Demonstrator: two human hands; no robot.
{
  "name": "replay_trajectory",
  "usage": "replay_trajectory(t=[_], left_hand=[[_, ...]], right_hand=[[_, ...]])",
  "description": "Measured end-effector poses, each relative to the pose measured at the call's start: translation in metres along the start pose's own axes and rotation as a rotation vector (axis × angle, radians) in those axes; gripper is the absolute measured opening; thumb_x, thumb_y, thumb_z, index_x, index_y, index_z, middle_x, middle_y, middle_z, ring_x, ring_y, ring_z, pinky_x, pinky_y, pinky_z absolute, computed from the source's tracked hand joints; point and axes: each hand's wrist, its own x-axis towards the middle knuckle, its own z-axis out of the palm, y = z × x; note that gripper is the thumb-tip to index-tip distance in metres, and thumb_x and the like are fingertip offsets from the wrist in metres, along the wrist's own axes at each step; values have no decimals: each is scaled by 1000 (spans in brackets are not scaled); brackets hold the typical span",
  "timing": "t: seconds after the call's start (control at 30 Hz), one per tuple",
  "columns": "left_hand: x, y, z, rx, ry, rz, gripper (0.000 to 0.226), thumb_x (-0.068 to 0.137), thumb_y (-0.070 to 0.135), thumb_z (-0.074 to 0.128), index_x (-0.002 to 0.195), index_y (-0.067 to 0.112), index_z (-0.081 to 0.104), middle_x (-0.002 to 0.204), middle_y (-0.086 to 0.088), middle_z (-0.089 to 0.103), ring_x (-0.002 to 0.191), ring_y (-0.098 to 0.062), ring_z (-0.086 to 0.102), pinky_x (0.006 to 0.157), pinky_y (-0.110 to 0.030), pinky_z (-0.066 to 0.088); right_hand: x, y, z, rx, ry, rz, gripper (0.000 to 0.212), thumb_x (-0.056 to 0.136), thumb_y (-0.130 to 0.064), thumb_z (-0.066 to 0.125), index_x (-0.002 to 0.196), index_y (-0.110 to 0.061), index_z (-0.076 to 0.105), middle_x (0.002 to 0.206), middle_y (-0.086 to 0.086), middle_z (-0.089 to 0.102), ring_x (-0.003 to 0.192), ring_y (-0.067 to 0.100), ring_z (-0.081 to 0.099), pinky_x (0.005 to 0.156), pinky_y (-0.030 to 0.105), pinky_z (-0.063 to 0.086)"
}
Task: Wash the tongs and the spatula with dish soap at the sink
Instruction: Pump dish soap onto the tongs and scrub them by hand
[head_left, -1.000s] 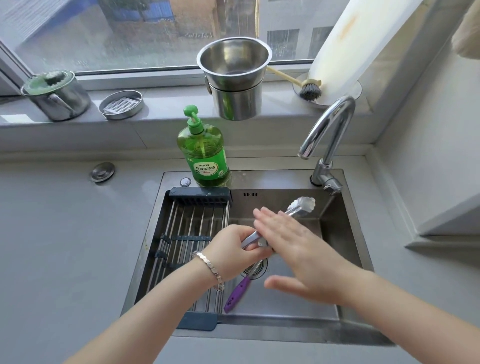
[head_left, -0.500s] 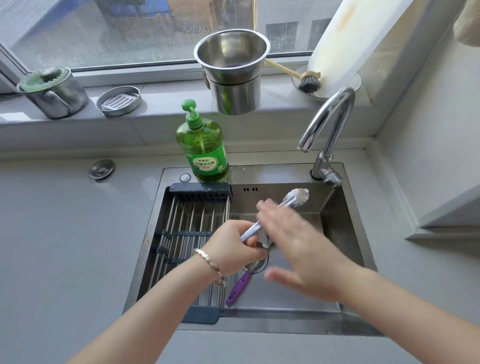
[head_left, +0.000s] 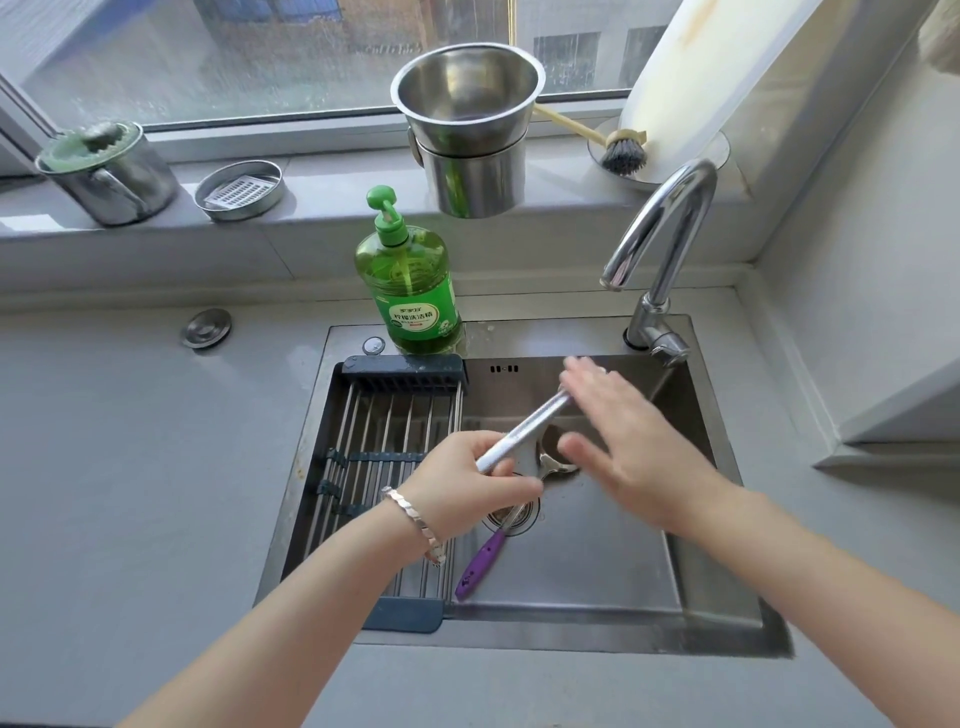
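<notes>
My left hand (head_left: 470, 486) is closed round the near end of the tongs (head_left: 524, 431), holding them over the sink (head_left: 727, 618) with the far end angled up and away to the right. My right hand (head_left: 623, 441) lies open and flat, fingers spread, over that far end; motion blur hides whether the palm touches the metal. From the left: a lidded steel pot (head_left: 109, 174) and a small round dish (head_left: 240, 189) stand on the window sill, a drying rack (head_left: 384, 447) spans the sink's left part, and the green dish soap bottle (head_left: 410, 291) stands on the rim just behind it. The spatula (head_left: 480, 564), purple-handled, lies in the basin below my left hand, its head over the drain. At right the tap (head_left: 660, 244) arches above the basin.
</notes>
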Motion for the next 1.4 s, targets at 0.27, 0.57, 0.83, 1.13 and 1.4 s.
replay_trajectory(t=[0.27,0.57,0.83,1.13,1.4], left_hand=[[8,-22,8,1050,309,589,43,89,30,36,55,15,56,53,1,54,64,-21,57,53,-32,52],[12,-41,12,468,474,638,91,69,24,73,141,18,19,145,-3,12,139,-28,20,115,-27,26],[9,-23,18,-25,9,-165,23,91,22,55,99,4,66,55,5,56,38,-3,43,39,-16,38],[12,-24,10,182,43,-151,29,94,27,48,69,14,57,54,6,43,45,-7,33,45,-17,32],[13,-25,6,443,82,-71,31,95,35,44,81,10,55,65,2,46,48,-8,34,49,-20,33]], right_hand=[[7,-11,-3,1449,102,986,26,91,-32,57,83,-7,54,87,17,66,76,23,67,68,28,58],[5,-15,4,1435,188,1024,13,94,6,41,85,3,51,79,20,63,67,25,66,60,29,58],[2,-13,6,1329,256,1034,46,103,-26,27,83,4,55,74,20,64,62,26,65,48,24,57],[-18,12,4,729,134,742,41,98,-16,40,136,0,42,139,14,47,129,22,45,106,26,33],[-50,26,21,-386,-126,-75,70,99,-50,13,134,0,47,142,12,45,135,20,36,114,26,11]])
